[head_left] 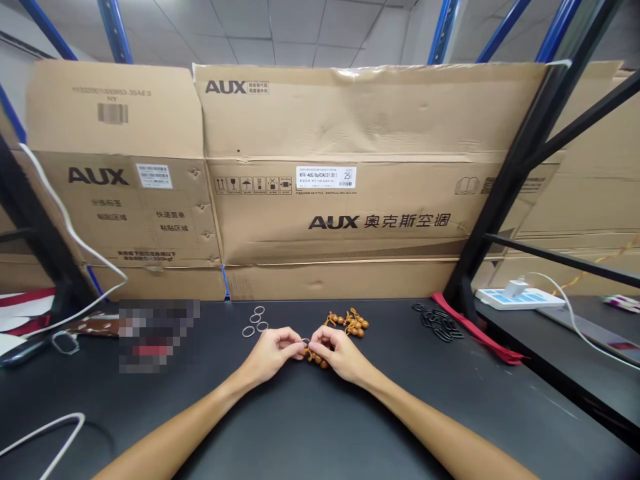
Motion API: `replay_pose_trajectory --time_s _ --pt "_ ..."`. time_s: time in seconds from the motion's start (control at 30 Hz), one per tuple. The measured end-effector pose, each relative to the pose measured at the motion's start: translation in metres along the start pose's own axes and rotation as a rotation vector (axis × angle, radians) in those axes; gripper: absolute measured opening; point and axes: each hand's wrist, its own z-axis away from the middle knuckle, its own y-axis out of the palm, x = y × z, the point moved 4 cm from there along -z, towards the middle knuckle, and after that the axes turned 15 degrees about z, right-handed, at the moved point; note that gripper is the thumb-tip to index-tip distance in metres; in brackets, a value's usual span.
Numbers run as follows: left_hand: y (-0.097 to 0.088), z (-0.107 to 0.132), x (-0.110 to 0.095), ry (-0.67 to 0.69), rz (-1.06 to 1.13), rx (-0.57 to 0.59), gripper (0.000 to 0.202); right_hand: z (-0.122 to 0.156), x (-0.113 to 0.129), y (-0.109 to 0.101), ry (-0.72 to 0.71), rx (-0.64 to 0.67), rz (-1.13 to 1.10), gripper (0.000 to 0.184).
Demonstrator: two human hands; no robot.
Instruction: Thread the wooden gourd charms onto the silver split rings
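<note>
Black worktop (pixel 310 427) lies under both my hands, in the lower middle of the frame. My left grip (pixel 273 352) and my right grip (pixel 341 353) are close together there, and both are narrow. The left one seems to pinch a small metal ring (pixel 304 342), and the right one pinches the top of a short string of brown gourd beads (pixel 316 359), which hangs down between my hands. My fingers cover the exact contact, so I cannot tell more about it.

Just above my left grip lie four more metal rings (pixel 255 322), loose on the worktop. Above my right grip is a heap of the same brown beads (pixel 353 323), and farther right there is a pile of black rings (pixel 437 322). Beside this pile lies a red strap (pixel 475 330).

At the left side, a blurred patch (pixel 157 335) hides what is there, and a white cable (pixel 45 437) lies at the lower left. At the right, a white power strip (pixel 520 299) sits on a lower black surface.

Behind the worktop stand big cardboard AUX cartons (pixel 350 160), beside a black rack post (pixel 530 153). I cannot see what is inside them.
</note>
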Motion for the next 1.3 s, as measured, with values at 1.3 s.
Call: replay_pose_trajectory --time_s 1.3 --pt "0.003 0.006 -0.005 0.042 -0.163 -0.057 0.023 0.004 0.014 -0.005 -0.122 -0.165 0.311 0.015"
